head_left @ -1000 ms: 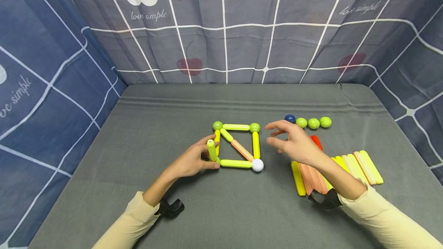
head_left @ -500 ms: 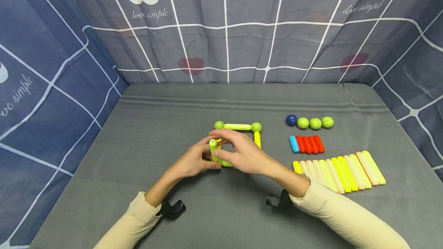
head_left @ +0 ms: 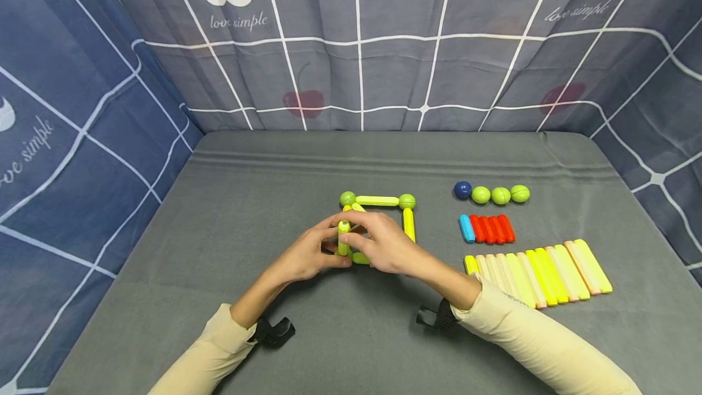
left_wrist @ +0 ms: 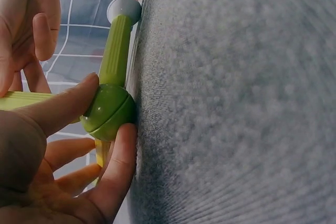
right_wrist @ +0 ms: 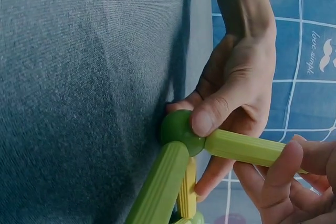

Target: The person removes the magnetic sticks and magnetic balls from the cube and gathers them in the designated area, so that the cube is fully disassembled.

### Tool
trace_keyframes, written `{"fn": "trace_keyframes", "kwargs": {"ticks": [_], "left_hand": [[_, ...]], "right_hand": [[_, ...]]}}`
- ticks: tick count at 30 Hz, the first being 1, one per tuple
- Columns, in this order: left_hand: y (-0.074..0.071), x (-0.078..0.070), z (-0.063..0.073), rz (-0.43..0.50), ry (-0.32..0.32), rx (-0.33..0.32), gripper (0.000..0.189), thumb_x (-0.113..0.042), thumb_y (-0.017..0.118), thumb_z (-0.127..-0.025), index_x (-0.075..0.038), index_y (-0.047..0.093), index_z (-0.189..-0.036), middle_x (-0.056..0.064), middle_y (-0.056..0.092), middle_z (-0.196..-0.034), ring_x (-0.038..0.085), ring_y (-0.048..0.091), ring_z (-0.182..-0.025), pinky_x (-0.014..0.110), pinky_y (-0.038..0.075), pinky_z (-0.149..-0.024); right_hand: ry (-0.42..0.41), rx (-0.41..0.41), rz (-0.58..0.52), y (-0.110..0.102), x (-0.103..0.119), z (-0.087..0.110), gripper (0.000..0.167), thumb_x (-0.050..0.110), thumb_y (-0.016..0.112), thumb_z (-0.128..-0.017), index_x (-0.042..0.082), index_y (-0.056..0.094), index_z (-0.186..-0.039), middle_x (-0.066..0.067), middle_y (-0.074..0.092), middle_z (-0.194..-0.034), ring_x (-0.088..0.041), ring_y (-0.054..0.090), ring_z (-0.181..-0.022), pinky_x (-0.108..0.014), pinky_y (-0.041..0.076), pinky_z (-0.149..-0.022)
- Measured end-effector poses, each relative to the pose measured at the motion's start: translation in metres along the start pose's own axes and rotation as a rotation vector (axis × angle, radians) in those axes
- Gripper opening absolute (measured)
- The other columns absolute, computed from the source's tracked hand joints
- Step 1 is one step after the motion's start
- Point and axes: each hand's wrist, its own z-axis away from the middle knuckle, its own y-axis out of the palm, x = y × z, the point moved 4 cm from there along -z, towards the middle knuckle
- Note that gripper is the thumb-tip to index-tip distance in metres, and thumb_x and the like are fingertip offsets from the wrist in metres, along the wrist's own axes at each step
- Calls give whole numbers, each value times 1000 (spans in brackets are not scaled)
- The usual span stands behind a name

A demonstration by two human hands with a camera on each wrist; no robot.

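A square frame of magnetic-style sticks and balls lies mid-table. Its far side is a pale yellow-green stick (head_left: 378,201) between two green balls (head_left: 407,202). At the near left corner my left hand (head_left: 304,255) pinches a green ball (left_wrist: 109,111) between thumb and finger. From that ball a light green stick (right_wrist: 244,147) stands up. My right hand (head_left: 389,249) grips this stick near its top with thumb and fingers. Another green stick (left_wrist: 115,51) runs along the table to a white ball (left_wrist: 125,10), which the right hand hides in the head view.
Right of the frame, a blue ball (head_left: 462,190) and several green balls (head_left: 501,195) form a row. Below them lie one blue short stick (head_left: 467,228) and several red ones (head_left: 492,228). A row of yellow and pale long sticks (head_left: 548,273) lies nearer, partly behind the right sleeve.
My right hand has moved left from over the loose pieces and taken hold of the upright stick. That stick leaned left and now stands straighter. My left hand has stayed at the corner.
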Motion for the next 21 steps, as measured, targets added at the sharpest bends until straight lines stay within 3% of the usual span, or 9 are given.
{"fn": "trace_keyframes", "kwargs": {"ticks": [7, 14, 17, 21], "left_hand": [[0, 0, 0, 11, -29, 4, 69, -14, 81, -83, -6, 51, -144, 11, 27, -159, 23, 62, -101, 34, 53, -84], [0, 1, -1, 25, -40, 13, 72, -12, 81, -83, 2, 45, -145, 12, 24, -160, 21, 63, -99, 32, 53, -83], [1, 1, -1, 27, -37, 12, 72, -11, 81, -83, 2, 45, -145, 12, 25, -160, 21, 63, -99, 31, 53, -82], [0, 2, -1, 26, -56, 11, 73, -11, 81, -83, 0, 45, -145, 11, 25, -160, 19, 64, -96, 29, 54, -80]], "right_hand": [[-14, -49, -16, -1, -3, 4, 28, 10, 62, -98, 7, 64, -126, -8, 67, -119, -24, 66, -99, -35, 52, -81], [-1, -51, -65, -2, -4, 8, 22, 12, 60, -100, 7, 65, -121, -8, 68, -110, -24, 63, -61, -30, 50, -46], [-6, -71, -35, -4, -3, 7, 21, 12, 62, -99, 7, 66, -119, -4, 68, -106, -20, 65, -69, -29, 51, -54], [18, -110, -83, -10, -2, 4, 24, 12, 64, -98, 5, 66, -121, -4, 68, -101, -26, 64, -68, -30, 52, -52]]}}
